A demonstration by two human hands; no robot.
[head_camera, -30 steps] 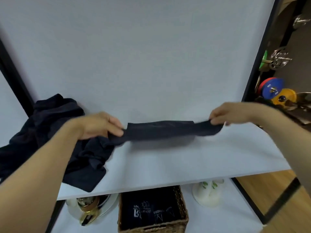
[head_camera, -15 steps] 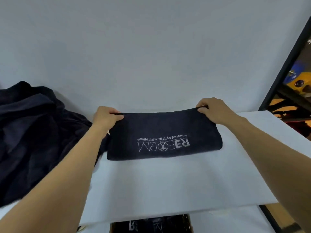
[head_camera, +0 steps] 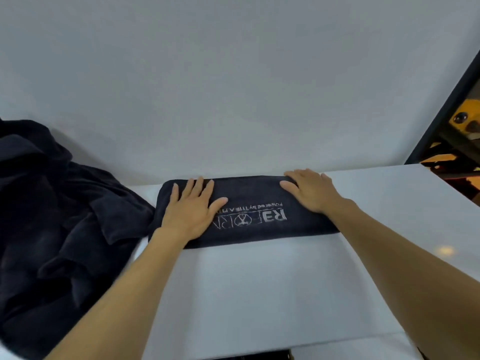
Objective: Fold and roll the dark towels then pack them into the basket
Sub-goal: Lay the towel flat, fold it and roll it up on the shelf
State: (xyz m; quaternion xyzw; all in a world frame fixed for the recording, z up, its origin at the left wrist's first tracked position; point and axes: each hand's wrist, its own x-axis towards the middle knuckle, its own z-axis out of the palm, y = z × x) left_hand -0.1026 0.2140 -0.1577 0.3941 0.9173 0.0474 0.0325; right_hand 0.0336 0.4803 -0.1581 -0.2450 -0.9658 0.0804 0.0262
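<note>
Both the left hand (head_camera: 191,213) and right hand (head_camera: 310,189) pressed flat, fingers straight, on the folded dark printed cloth towel (head_camera: 255,222) on the white table (head_camera: 259,294). Folding looked complete; rolling it from one end seemingly came next.

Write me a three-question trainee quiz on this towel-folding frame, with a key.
1. True or false: the left hand pinches a corner of the folded towel.
2. The heap of unfolded dark towels lies: A) left of the folded towel, B) right of it, C) on top of it.
3. Fill in: the right hand rests flat on the folded towel's ___ end.
Key: 1 false, it lies flat; 2 A; 3 right.
</note>
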